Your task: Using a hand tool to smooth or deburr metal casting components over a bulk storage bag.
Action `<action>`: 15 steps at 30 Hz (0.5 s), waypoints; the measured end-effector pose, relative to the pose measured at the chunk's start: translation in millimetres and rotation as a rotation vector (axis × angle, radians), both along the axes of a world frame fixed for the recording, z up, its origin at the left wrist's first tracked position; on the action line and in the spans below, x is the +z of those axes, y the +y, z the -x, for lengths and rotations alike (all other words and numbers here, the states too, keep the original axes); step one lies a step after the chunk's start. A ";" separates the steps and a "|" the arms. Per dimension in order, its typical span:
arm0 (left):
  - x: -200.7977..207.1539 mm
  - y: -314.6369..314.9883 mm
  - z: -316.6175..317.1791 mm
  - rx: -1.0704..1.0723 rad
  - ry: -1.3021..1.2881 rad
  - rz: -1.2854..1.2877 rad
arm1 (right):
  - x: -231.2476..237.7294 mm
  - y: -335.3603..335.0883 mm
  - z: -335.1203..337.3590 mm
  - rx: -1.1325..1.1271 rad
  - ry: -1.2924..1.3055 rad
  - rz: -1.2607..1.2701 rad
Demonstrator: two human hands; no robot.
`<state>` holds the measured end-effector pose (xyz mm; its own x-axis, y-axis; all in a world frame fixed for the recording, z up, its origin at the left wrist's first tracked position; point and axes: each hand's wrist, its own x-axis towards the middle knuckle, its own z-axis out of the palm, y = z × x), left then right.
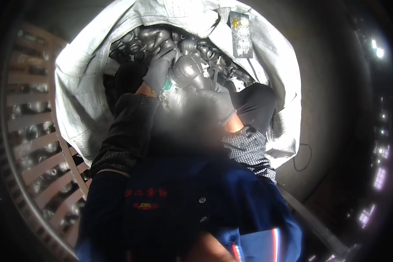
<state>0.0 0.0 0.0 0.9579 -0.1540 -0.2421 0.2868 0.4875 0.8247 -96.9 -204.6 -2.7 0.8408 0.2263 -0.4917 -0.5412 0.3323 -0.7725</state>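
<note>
A large, dull-grey metal pipe elbow point(188, 72) is between my hands, above the mouth of a big white woven sack point(81, 83). My left hand point(159, 72), in a grey glove, is closed on the elbow's left side. On its lower right is my right hand point(218, 102), also gloved, with its fingers closed. A thin rod-like tool point(215, 75) rises from those fingers; its kind is too small to tell. Glare and a dark blur hide part of the right hand and the area below the elbow. A small green patch point(167, 84) shows beside my left wrist.
Many smaller grey pipe fittings point(150, 37) lie heaped inside the sack. A worn, flat plate point(241, 35) rests on its far right rim. At the left stands a slatted, rusty-brown crate point(28, 126) with more fittings inside. A metal bar point(312, 220) crosses the floor at lower right.
</note>
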 end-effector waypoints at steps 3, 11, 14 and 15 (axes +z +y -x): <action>8.2 -1.9 3.6 0.044 0.028 -0.114 | 4.1 1.7 3.0 -0.061 -0.111 0.013; -1.4 2.3 3.0 -0.012 0.047 0.016 | -7.7 2.4 3.5 -0.118 -0.159 0.057; -12.5 5.2 -0.4 -0.016 -0.068 -0.005 | -1.0 5.2 1.6 -0.138 -0.162 0.089; -12.9 5.3 -0.3 -0.047 -0.050 0.070 | 3.1 5.8 2.6 -0.143 -0.161 0.148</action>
<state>0.3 5.3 -12.9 0.9599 -0.2139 -0.1811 0.2699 0.5316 0.8029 -99.5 -198.8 0.4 0.9291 0.0346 -0.3681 -0.3631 0.2735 -0.8907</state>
